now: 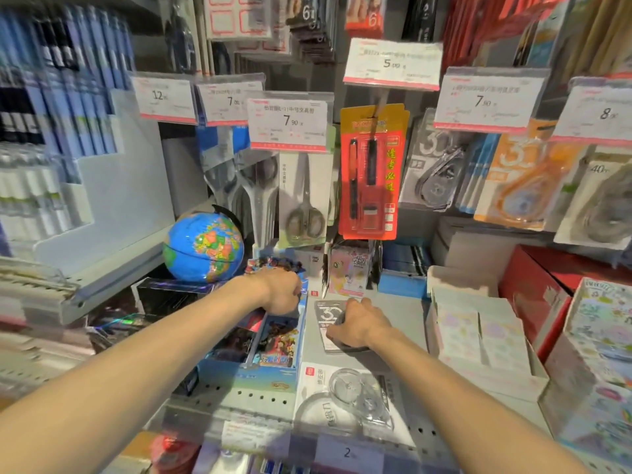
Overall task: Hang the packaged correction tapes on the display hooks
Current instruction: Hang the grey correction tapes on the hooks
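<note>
Stationery shop shelving, grey perforated metal shelf with pegboard hooks behind it, all a bit blurry.

Nearest the camera, a clear blister-packed correction tape on white card lies flat on the shelf, untouched. Just past it the right hand is pressed down on a grey carded correction tape printed "30", fingers curled over it, though I can't tell if it's actually gripped or just pinned flat. The left hand is apart from it, fingers closed at the far rim of a blue cardboard display box holding colourful cartoon card packs; what it's pinching, if anything, is hidden.

My guess is these packs are light, thin and a bit floppy, with slick plastic over the bubble, so pinching the card's top edge near the hang hole seems the safest hold.

Right of the hand, an open white cardboard tray holds pastel paper pads. Further back, similar grey "30" tape packs hang on hooks beside orange ones.
</note>
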A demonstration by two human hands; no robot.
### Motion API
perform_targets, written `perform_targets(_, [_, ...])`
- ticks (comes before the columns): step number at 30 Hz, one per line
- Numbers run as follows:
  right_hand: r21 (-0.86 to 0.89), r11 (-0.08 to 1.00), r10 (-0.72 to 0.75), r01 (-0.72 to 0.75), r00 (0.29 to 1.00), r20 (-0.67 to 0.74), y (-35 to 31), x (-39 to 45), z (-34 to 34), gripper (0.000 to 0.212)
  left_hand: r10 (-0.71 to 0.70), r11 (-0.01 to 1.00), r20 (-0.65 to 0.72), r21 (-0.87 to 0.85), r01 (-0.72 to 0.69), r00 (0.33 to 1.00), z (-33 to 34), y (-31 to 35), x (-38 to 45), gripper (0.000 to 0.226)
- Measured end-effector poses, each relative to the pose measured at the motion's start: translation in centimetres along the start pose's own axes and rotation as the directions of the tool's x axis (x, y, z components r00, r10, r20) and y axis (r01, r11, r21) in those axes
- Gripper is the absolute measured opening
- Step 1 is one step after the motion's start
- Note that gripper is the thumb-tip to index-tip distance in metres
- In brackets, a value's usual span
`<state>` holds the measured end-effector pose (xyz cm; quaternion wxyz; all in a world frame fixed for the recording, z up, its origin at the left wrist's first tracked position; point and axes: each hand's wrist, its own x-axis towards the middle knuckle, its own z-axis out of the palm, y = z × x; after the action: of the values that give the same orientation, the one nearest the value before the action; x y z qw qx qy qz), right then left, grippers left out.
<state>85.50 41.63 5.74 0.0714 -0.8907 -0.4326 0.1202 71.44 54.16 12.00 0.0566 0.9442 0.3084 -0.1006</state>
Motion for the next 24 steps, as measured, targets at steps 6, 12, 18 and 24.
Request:
perform_targets(6, [0.099, 0.99, -0.086, 0.096, 0.991, -0.106, 1.9, -2.5, -2.4, 0.043, 0.009, 0.994, -0.128, -0.107, -0.023, 0.992, -0.8, 0.2, -1.0, 0.037])
perform_targets(12, [0.126, 0.968, -0.169, 0.216, 0.936, -0.307, 5.0, -6.6, -4.3, 0.058, 0.058, 0.915, -0.207, -0.38, -0.135, 0.977, -1.6, 3.6, -2.6, 0.046])
perform_targets(18, [0.157, 0.938, -0.203, 0.31, 0.856, -0.476, 7.7, -9.5, -4.8, 0.066, 0.113, 0.607, -0.242, -0.751, -0.259, 0.964, -2.5, 7.8, -3.4, 0.02])
perform_targets(24, [0.107, 0.935, -0.213, 0.339, 0.775, -0.595, 10.1, -10.8, -4.2, 0.085, 0.157, 0.526, -0.335, -0.767, -0.366, 0.929, -2.7, 10.5, -3.4, 0.018])
